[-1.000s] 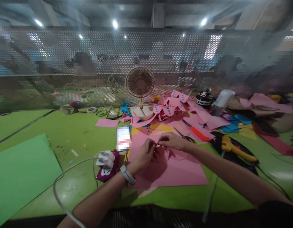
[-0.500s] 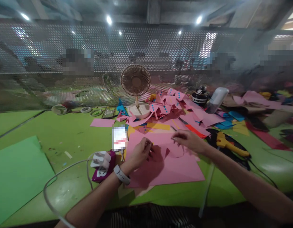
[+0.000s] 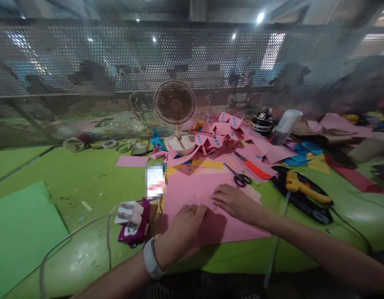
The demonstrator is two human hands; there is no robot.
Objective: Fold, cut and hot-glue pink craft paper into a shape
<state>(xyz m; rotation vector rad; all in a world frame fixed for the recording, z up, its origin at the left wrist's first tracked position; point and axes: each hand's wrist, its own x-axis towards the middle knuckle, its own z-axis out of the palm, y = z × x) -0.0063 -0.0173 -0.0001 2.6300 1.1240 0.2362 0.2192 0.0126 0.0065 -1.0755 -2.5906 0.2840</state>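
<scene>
A sheet of pink paper [image 3: 182, 187] lies flat on the green table under both my hands. My left hand [image 3: 187, 224], a pale watch band on its wrist, rests low over the sheet with fingers curled in; its fingertips are hidden. Just to the right, my right hand [image 3: 234, 203] has its fingers pressed together close above the paper, and whatever they pinch is too small to make out. Tiny yellow bits [image 3: 205, 197] lie on the sheet between the hands. Beyond my right hand, scissors [image 3: 242, 179] with black handles lie on the pink paper.
A yellow glue gun [image 3: 307, 190] rests on a black tray at right. Behind the sheet stand a small fan [image 3: 175, 102] and a heap of pink cutouts [image 3: 217, 133]. To the left are a phone [image 3: 155, 182], a purple power strip [image 3: 134, 226] with cables, and green sheets [image 3: 23, 232].
My right hand has left the scissors' handles, now uncovered, and come nearer to me and leftward. My left hand has lowered towards me, its fingers turned down to the paper.
</scene>
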